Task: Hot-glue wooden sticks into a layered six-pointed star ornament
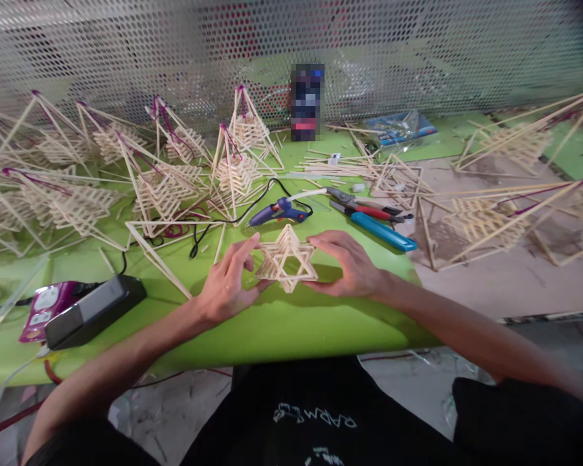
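A star-shaped stack of thin wooden sticks [287, 260] is held up between my two hands near the front of the green table. My left hand [230, 278] grips its left side with thumb below and fingers above. On the opposite side, my right hand [347, 265] pinches the right points of the star the same way. Just behind the star lies a blue glue gun [280, 211] with a white glue stick in its back. To its right are pliers with a red handle [372, 208] and a light-blue utility knife [383, 232].
Several stick pyramids with purple thread [162, 188] crowd the left; more stand on a board [466, 285] at right. Loose sticks [330, 167] lie behind the glue gun. A phone [307, 102] leans on the perforated metal screen [184, 52]. A purple power strip [48, 307] sits front left.
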A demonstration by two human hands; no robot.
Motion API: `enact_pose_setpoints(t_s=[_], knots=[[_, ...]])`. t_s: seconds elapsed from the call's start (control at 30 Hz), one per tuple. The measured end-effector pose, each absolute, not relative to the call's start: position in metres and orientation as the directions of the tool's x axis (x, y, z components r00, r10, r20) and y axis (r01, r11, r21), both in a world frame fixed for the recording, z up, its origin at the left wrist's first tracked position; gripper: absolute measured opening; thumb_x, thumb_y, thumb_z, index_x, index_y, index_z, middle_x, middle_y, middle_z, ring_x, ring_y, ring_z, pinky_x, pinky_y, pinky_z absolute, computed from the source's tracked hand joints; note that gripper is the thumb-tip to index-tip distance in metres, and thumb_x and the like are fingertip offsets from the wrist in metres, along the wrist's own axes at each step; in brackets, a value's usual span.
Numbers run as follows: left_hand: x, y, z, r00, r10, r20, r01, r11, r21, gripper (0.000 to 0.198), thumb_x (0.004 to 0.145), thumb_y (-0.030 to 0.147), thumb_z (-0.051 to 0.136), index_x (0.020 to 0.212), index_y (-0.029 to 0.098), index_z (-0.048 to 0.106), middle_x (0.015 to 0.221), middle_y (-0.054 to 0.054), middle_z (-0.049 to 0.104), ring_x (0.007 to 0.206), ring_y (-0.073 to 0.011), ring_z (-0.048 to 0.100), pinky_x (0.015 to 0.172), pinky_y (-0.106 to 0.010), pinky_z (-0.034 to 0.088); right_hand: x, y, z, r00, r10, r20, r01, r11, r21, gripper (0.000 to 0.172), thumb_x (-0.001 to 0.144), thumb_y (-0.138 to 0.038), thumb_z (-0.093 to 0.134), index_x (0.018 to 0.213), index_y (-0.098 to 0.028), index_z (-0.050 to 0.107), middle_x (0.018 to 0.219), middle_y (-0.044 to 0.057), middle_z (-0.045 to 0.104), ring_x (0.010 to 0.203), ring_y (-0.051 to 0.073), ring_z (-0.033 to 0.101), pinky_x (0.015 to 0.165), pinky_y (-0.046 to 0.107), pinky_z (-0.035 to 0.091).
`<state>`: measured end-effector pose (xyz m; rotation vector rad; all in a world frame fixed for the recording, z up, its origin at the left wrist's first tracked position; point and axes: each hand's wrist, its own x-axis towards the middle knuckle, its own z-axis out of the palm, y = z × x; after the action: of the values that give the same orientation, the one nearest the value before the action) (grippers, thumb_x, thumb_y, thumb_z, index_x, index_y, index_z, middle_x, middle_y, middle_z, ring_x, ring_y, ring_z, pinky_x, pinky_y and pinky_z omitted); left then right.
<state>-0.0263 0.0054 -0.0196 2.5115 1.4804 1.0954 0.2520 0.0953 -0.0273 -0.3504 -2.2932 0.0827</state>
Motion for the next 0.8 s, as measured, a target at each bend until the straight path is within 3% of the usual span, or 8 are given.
enact_pose_setpoints(t_s=[0.27,0.4,0.53,0.6,0.7,0.8], knots=[[-0.024,0.004,-0.017,0.252,0.811,0.528,0.728,-0.519,0.448,0.094,0.086,0.032,0.078,0.158,0.025,0.018,0.128,-0.012,0.069,0.083,-0.0165,0.071,0.08,-0.04,0.065,0.252,0.093,-0.026,-0.658,0.375,0.653,0.293,0.926,-0.237,0.092,0.076,-0.049,0.081,0.15,-0.015,0.037,0.118,0.017,0.067,0.107,0.031,0.066,0.09,0.048,0.059],[-0.025,0.007,-0.019,0.245,0.888,0.39,0.774,-0.421,0.473,0.096,0.083,0.034,0.079,0.158,0.022,0.02,0.12,-0.011,0.072,0.084,-0.0199,0.073,0.075,-0.041,0.065,0.251,0.094,-0.029,-0.706,0.398,0.586,0.303,0.917,-0.257,0.09,0.078,-0.054,0.078,0.148,-0.014,0.039,0.118,0.018,0.068,0.106,0.031,0.066,0.092,0.049,0.057],[-0.025,0.01,-0.021,0.256,0.931,0.259,0.827,-0.35,0.441,0.102,0.079,0.035,0.081,0.158,0.022,0.018,0.119,-0.01,0.072,0.079,-0.0194,0.071,0.069,-0.039,0.063,0.253,0.1,-0.026,-0.78,0.427,0.458,0.304,0.898,-0.319,0.095,0.077,-0.07,0.072,0.145,-0.012,0.042,0.119,0.019,0.067,0.106,0.032,0.065,0.094,0.051,0.055],[-0.025,0.01,-0.02,0.261,0.942,0.212,0.835,-0.33,0.44,0.104,0.079,0.037,0.082,0.158,0.023,0.017,0.122,-0.01,0.07,0.078,-0.0188,0.071,0.07,-0.039,0.063,0.256,0.105,-0.023,-0.777,0.44,0.45,0.311,0.89,-0.333,0.075,0.082,-0.068,0.068,0.133,-0.014,0.054,0.11,0.015,0.071,0.1,0.029,0.067,0.09,0.048,0.055],[-0.025,0.009,-0.016,0.255,0.954,0.156,0.848,-0.298,0.438,0.11,0.075,0.046,0.084,0.159,0.022,0.016,0.124,-0.012,0.068,0.08,-0.0208,0.073,0.072,-0.04,0.063,0.263,0.115,-0.022,-0.725,0.492,0.482,0.385,0.87,-0.309,0.026,0.095,-0.044,0.062,0.098,-0.019,0.067,0.084,0.006,0.072,0.078,0.021,0.066,0.078,0.038,0.053],[-0.026,0.008,-0.012,0.254,0.958,0.131,0.86,-0.285,0.424,0.112,0.074,0.053,0.084,0.159,0.02,0.018,0.124,-0.014,0.068,0.085,-0.024,0.074,0.075,-0.042,0.063,0.267,0.124,-0.025,-0.699,0.531,0.478,0.446,0.847,-0.289,0.019,0.1,-0.026,0.051,0.098,-0.018,0.068,0.083,0.006,0.073,0.074,0.019,0.066,0.072,0.035,0.052]])
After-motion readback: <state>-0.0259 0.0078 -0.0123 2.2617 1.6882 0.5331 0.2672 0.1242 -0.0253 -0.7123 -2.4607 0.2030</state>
